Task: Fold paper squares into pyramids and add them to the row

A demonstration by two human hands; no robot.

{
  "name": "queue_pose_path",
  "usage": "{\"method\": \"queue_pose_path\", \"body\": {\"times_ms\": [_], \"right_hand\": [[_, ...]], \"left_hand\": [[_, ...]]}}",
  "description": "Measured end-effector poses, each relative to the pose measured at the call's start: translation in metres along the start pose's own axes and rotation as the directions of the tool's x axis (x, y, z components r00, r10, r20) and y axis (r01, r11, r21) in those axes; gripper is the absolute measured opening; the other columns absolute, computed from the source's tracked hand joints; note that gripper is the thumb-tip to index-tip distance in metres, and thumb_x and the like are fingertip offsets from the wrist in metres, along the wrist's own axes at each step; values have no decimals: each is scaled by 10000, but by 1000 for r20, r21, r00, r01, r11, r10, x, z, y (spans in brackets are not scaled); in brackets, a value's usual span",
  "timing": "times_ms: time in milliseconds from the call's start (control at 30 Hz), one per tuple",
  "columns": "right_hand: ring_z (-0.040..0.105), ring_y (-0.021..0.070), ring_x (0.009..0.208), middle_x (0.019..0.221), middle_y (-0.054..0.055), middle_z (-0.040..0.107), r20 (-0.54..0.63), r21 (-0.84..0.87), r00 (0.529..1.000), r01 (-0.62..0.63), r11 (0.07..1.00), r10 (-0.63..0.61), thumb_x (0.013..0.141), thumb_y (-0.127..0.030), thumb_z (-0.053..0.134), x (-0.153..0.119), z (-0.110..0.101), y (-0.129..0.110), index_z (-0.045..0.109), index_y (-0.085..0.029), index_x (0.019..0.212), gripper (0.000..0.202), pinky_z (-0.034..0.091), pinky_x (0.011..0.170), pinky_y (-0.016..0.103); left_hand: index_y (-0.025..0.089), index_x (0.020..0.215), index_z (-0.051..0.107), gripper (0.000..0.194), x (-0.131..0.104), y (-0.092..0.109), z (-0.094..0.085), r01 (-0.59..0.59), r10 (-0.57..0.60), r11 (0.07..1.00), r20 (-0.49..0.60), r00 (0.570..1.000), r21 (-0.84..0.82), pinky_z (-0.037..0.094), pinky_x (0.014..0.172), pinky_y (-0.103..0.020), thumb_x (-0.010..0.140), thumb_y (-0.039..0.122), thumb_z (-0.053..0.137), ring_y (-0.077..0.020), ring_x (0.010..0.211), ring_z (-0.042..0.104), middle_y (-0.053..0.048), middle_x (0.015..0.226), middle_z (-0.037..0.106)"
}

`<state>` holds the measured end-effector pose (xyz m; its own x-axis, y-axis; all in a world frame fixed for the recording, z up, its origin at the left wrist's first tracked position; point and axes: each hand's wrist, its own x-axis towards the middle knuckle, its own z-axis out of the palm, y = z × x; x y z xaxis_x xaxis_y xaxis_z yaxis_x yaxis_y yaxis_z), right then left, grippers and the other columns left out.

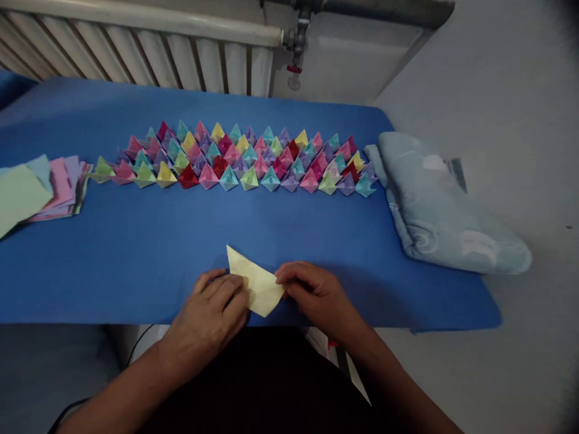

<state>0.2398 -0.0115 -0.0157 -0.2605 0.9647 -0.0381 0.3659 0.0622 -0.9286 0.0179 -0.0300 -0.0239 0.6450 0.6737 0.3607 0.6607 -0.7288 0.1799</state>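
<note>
In the head view, the only one, the yellow paper (265, 290) is at the near edge of the blue table (149, 259), between the two hands and just in front of the body. The left hand (205, 313) lies over its left part with bent fingers close together; its thumb is hidden, so I cannot tell whether it grips the paper or only presses it. The right hand (319, 292) holds the right corner in a narrow pinch of thumb and forefinger. The paper has straight, pointed edges, so I judge that the step in hand is folding. In my judgement, the next move calls for the left hand to be steady, while the right one brings the edge exactly in line before the crease is pressed. Farther back stand the rows of small paper boats (249, 178), with loose sheets (20, 193) at the left and a blanket (434, 205) at the right.
</note>
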Motion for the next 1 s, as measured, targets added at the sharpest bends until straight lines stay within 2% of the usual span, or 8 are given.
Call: {"method": "queue_pose_path", "body": {"times_ms": [100, 200, 300, 400, 567, 733, 1000], "right_hand": [[643, 163, 953, 1040, 50, 682, 37, -135, 989, 148, 980, -144, 818, -66, 495, -6, -5, -1, 671, -206, 947, 259, 501, 852, 313], [597, 212, 1076, 1186, 92, 633, 93, -303, 970, 244, 921, -226, 771, -38, 543, -12, -6, 0, 658, -189, 1045, 334, 481, 930, 381], [579, 242, 1069, 1175, 109, 633, 101, -440, 955, 293, 849, -278, 825, -67, 565, -14, -3, 5, 672, -175, 995, 228, 474, 927, 423], [593, 236, 1028, 1145, 117, 643, 64, -490, 952, 291, 822, -299, 898, -122, 550, -12, 0, 11, 680, -167, 928, 141, 481, 900, 417], [602, 226, 1031, 1132, 115, 654, 44, -467, 955, 278, 839, -292, 919, -154, 542, -7, -2, 12, 676, -168, 885, 138, 482, 908, 411], [592, 246, 1076, 1142, 109, 661, 43, -459, 979, 194, 867, -197, 897, -171, 580, -3, -3, 9, 665, -185, 841, 103, 467, 937, 438], [579, 246, 1059, 1132, 114, 658, 23, -449, 988, 147, 882, -153, 888, -143, 583, 0, -2, 6, 636, -172, 786, 119, 467, 916, 420]], "left_hand": [[105, 974, 613, 136, 1, 1, 0, -6, 6, 1000, -11, 1000, 27, 461, 918, -438, 920, 87, 489, -220, 910, 647, -124, 1001, 683], [112, 979, 614, 157, 0, 2, 0, 6, -6, 999, -6, 1000, 33, 459, 927, -432, 932, 83, 467, -214, 926, 644, -119, 1006, 685], [111, 973, 621, 160, 0, 3, 1, 12, -12, 999, -8, 1000, 32, 453, 930, -430, 941, 93, 466, -212, 929, 642, -115, 1001, 688], [112, 975, 634, 164, 0, 4, 2, 27, -27, 999, -9, 1000, 35, 451, 918, -429, 945, 106, 473, -216, 926, 642, -107, 1005, 693], [121, 966, 639, 147, 2, 6, 2, 96, -96, 995, -22, 995, -17, 462, 902, -411, 941, 119, 494, -203, 910, 634, -82, 1001, 686], [126, 918, 620, 114, 5, 5, 3, 177, -179, 980, -23, 984, -86, 474, 847, -395, 938, 125, 507, -202, 911, 611, -89, 993, 650], [168, 900, 602, 122, 5, 2, 4, 264, -265, 960, 4, 964, -98, 438, 826, -416, 955, 195, 496, -226, 942, 603, -69, 999, 640]]}}
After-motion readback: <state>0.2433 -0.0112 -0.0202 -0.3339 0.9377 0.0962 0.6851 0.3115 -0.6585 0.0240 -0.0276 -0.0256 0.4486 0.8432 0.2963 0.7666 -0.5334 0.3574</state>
